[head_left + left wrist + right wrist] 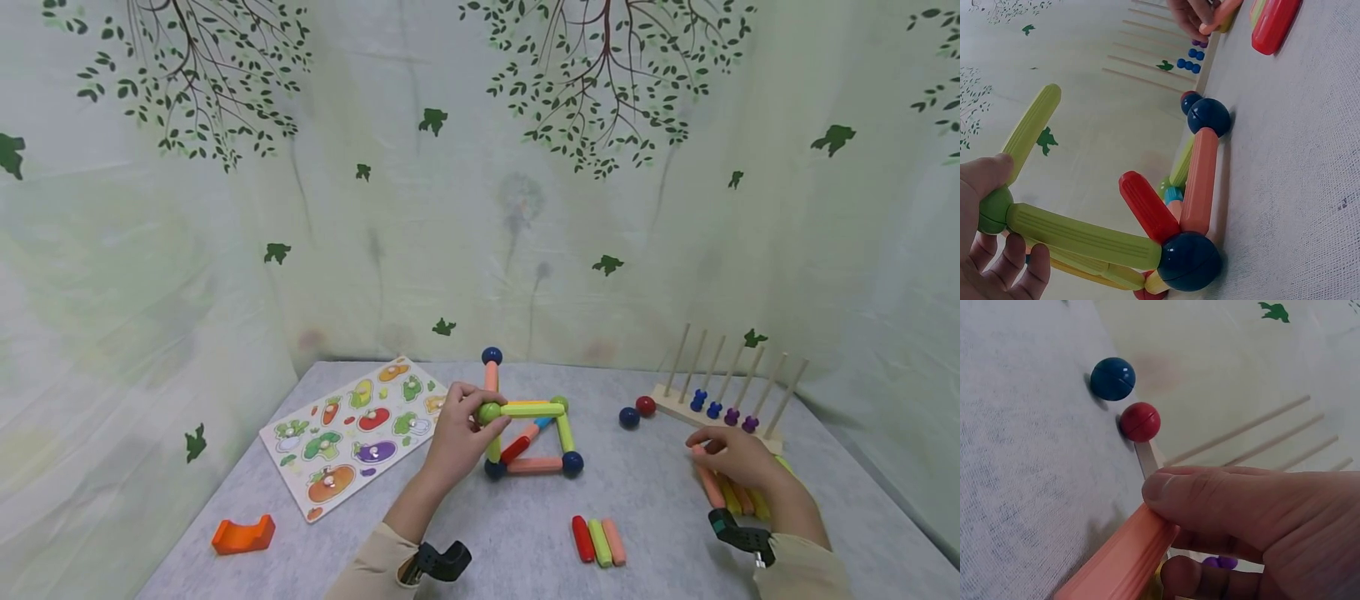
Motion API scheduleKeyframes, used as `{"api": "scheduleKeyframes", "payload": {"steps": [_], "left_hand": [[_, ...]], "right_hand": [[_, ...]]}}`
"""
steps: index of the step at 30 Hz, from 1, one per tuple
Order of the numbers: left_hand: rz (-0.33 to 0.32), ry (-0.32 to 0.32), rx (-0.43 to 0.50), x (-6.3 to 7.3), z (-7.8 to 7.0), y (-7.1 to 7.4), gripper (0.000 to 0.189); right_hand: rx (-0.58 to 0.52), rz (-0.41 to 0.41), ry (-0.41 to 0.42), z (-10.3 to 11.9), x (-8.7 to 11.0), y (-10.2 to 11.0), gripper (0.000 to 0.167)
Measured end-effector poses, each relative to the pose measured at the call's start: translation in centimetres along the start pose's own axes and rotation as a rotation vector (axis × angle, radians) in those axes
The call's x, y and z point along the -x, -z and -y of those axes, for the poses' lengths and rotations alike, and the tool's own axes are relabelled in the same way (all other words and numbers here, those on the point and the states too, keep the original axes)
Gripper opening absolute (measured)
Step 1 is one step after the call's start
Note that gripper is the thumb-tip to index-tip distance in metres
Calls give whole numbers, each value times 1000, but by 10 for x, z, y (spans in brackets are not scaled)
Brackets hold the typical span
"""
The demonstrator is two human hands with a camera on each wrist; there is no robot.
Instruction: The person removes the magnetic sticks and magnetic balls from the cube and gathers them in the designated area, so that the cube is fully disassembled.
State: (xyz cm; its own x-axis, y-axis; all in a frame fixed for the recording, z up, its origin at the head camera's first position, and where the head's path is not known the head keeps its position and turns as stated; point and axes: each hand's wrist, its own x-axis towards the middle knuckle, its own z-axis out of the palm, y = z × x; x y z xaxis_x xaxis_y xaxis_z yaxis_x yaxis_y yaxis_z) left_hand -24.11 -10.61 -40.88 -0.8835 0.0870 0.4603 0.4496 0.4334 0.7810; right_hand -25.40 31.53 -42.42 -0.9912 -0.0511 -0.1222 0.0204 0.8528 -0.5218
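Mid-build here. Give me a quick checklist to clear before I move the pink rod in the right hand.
1. Left hand grips the green ball at the corner of the frame: ok.
2. Right hand holds the pink rod: ok, pinched by thumb and fingers.
3. Pink rod's lower end clear of the neighbouring rods: cannot tell, the wrist camera hides it in the head view.
4. Far end of the upper green rod has a ball: not ok, bare in the left wrist view.
5. Loose balls available: ok, a blue ball and a red ball lie near the pegboard.

Beige sleeves (372, 564), black wrist cameras (447, 562)
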Motion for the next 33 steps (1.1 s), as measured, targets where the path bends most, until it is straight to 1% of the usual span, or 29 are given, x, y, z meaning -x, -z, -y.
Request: {"api": "scheduleKeyframes", "payload": {"steps": [3,6,13,15,17,19,22,28,33], "left_hand": [[-3,-2,2,0,0,0,19],[-4,-5,6,0,1,0,19],[-2,-12,3,-1,1,-1,20],[-3,-15,4,-1,0,-1,20],[-4,-14,5,-1,0,0,20],[-6,-13,3,-1,0,0,20],[-7,-13,-2,0,1,0,19],[-9,-12,2,1,2,0,19],[-11,-13,-2,1,1,0,19]], "right_hand": [[20,-6,0,-2,-1,-1,29],[38,-6,-1,-3,-3,-3,28],[48,-6,-22,-6,-6,-3,35],[44,-18,-27,-5,-6,-4,39],[28,-39,-12,-1,-4,-4,41],[-16,-63,9,5,-3,-6,42],[-77,-101,63,19,-3,-9,40],[-154,-157,170,48,-10,-20,33],[-278,-218,233,71,-14,-32,30]]}}
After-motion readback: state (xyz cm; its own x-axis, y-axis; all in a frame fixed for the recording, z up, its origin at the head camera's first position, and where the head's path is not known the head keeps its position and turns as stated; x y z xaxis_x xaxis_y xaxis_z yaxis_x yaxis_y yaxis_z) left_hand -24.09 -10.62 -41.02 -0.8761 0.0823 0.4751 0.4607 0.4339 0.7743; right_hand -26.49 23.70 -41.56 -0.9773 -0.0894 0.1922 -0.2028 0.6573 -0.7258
